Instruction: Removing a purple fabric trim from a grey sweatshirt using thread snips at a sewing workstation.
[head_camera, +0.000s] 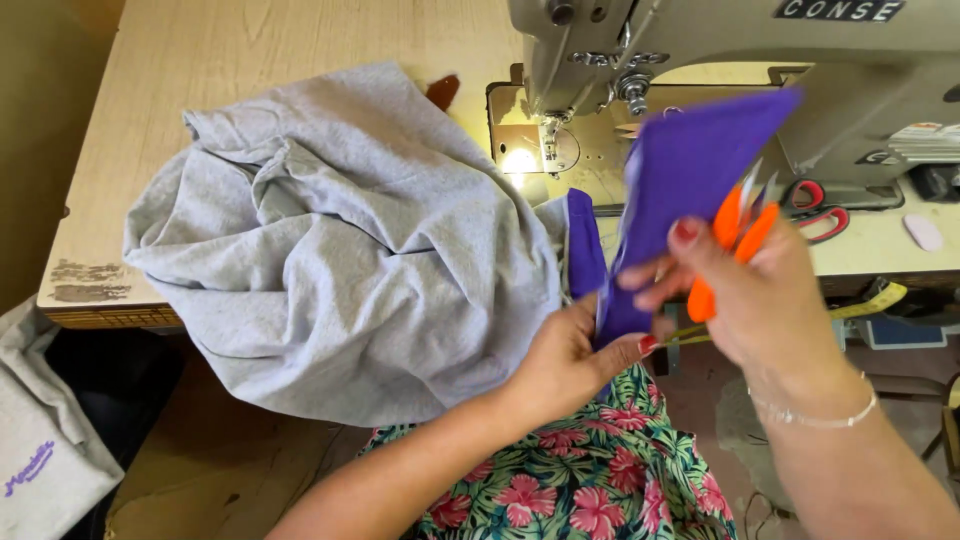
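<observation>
My left hand (565, 365) pinches the bottom of the purple strip (690, 170) already joined to the grey shirt (340, 250), my right hand (760, 290) grips orange snips (735, 235) against it, so sewing looks done and trimming remains.

A sewing workshop.
An industrial sewing machine (720, 60) sits in a wooden table (200, 60), with grey fabric (340, 250), scissors (820, 205) and a measuring tape (870, 300) about.
</observation>
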